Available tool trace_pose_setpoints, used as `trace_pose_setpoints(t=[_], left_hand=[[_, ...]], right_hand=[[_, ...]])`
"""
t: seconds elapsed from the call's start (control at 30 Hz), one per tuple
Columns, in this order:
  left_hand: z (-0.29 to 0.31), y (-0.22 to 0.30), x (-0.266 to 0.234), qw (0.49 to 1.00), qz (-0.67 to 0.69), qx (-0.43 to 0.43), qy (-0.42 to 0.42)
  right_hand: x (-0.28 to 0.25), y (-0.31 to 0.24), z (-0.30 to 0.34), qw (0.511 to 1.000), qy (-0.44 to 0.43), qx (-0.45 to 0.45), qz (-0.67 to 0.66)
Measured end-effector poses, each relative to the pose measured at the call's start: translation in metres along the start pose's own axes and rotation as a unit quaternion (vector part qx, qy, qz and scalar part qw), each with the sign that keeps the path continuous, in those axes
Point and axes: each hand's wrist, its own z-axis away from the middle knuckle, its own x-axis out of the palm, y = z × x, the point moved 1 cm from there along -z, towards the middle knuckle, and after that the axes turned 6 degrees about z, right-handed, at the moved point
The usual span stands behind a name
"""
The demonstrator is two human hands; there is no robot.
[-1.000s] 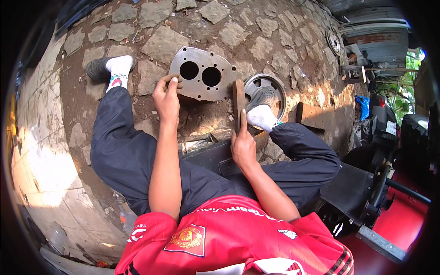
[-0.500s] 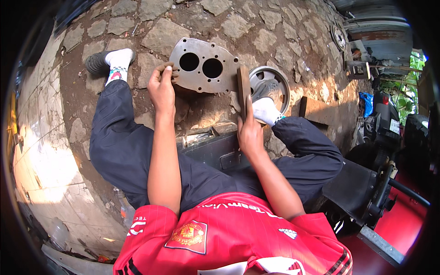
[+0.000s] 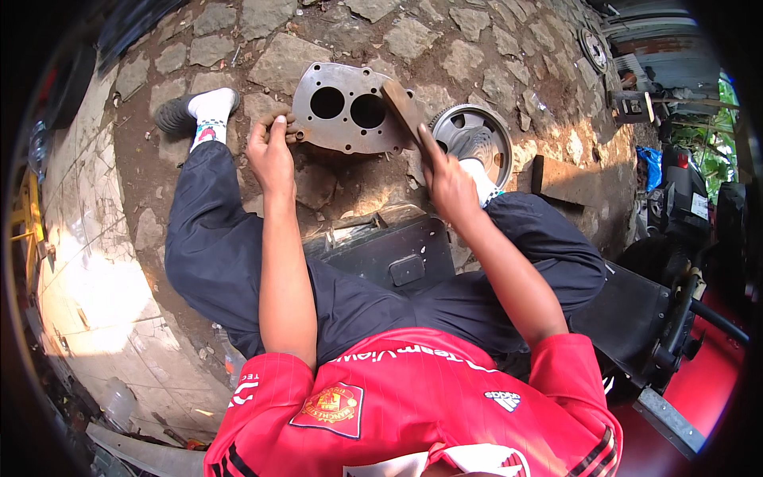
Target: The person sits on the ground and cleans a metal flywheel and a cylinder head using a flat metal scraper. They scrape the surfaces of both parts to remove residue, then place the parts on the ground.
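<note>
A grey metal housing plate with two large round holes and small bolt holes around its rim stands in front of me. My left hand holds it at its left edge, thumb up and fingers curled by the rim. In my right hand is a flat brown bar, wooden-looking, its handle end in my grip. The bar lies slantwise over the plate's right side and partly covers the right hole. Whether its face touches the plate I cannot tell.
A toothed metal flywheel lies at the right, under my right foot. A dark box sits between my legs. Right of the wheel is a wooden block; a black and red motorbike stands farther right. Stone paving surrounds the plate.
My right hand has shifted right, and the bar has tilted from nearly upright to a slant, its far end now over the plate's right side. My left hand stays at the plate's left edge.
</note>
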Motion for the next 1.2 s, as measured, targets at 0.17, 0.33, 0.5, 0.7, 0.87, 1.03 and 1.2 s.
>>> trace_pose_setpoints(t=[0.17, 0.33, 0.5, 0.7, 0.87, 1.03, 1.2], left_hand=[[0.001, -0.003, -0.017, 1.0, -0.021, -0.003, 0.009], [0.0, -0.001, -0.034, 0.999, -0.042, 0.015, 0.019], [0.015, 0.001, -0.049, 0.995, -0.101, 0.021, 0.006], [0.023, 0.009, -0.073, 0.989, -0.14, 0.016, 0.045], [0.041, 0.003, -0.098, 0.985, -0.163, 0.024, 0.041], [0.051, -0.004, -0.101, 0.985, -0.154, -0.042, 0.064], [0.051, -0.025, -0.083, 0.984, -0.165, -0.056, 0.021]], right_hand=[[0.029, -0.007, 0.008, 0.995, 0.035, -0.081, -0.048], [0.02, -0.007, 0.009, 0.993, 0.001, -0.119, -0.015], [0.017, -0.028, -0.017, 0.999, 0.024, -0.043, 0.017], [0.028, -0.047, -0.003, 0.992, 0.017, -0.125, -0.003], [0.026, -0.049, -0.011, 0.989, 0.011, -0.143, -0.025], [0.019, -0.034, -0.011, 0.991, -0.026, -0.134, -0.001], [0.025, -0.037, 0.016, 0.981, -0.053, -0.188, -0.01]])
